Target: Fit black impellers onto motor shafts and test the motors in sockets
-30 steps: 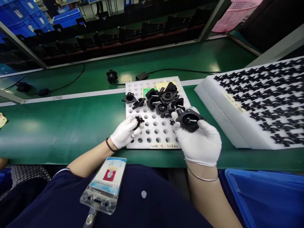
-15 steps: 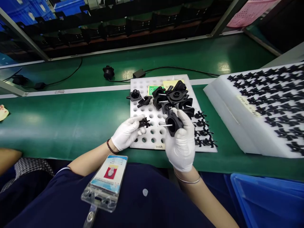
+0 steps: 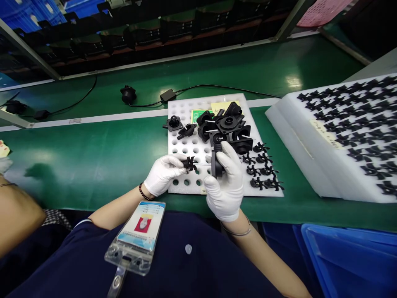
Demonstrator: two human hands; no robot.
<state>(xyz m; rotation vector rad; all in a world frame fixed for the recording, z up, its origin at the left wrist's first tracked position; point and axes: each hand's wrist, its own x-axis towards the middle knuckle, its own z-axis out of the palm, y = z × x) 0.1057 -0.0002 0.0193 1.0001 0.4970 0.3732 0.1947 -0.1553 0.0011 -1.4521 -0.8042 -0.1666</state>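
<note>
Left hand (image 3: 164, 176) and right hand (image 3: 223, 186), both in white gloves, are held close together just above a perforated white foam board (image 3: 182, 145). A small black vaned part (image 3: 189, 164) is pinched between the left thumb and fingertips. A black moulded housing (image 3: 217, 165) is gripped upright in the closed right hand, and a thin white pin (image 3: 203, 164) extends from it toward the vaned part; whether the two touch cannot be told. A steady pinch on each piece would be advisable, with the pin kept in line and free of sideways load, since it looks slender enough to bend.

A heap of black housings (image 3: 223, 128) lies on the board just beyond the hands, and rows of vaned parts (image 3: 260, 169) lie to the right of the right hand, so care is called for if that hand swings outward. The near edge of the board passes beneath the hands, and the bench (image 3: 93, 153) extends past it toward the wrists. A long stretch of green bench lies to the left of the left hand.
</note>
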